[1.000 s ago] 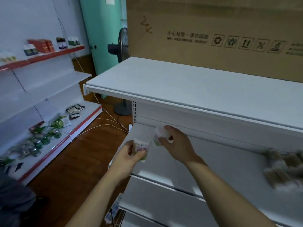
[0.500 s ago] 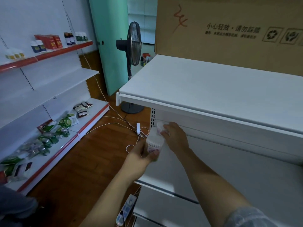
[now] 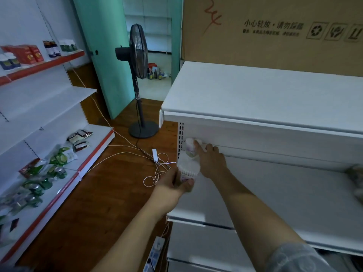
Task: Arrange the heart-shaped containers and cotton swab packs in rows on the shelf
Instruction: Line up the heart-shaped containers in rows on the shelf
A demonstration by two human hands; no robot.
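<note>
A white heart-shaped container (image 3: 191, 147) of cotton swabs stands at the back left corner of the white middle shelf (image 3: 275, 197), against the back panel. My right hand (image 3: 211, 160) reaches in and its fingers still curl on that container. My left hand (image 3: 172, 183) grips a second heart-shaped container (image 3: 187, 170) of swabs by its lower part, just in front of the first one, over the shelf's left end. More packs (image 3: 356, 176) lie blurred at the shelf's far right edge.
The top shelf (image 3: 265, 99) overhangs the middle one, with a large cardboard box (image 3: 275, 32) behind it. A standing fan (image 3: 139, 83), white cables and a power strip (image 3: 155, 155) lie on the wooden floor to the left. Wall shelves (image 3: 49, 158) with goods line the left side.
Both hands moved toward the shelf's back left corner. The right hand carried its container to the back panel, and the left hand followed with the second container. My view swung left.
</note>
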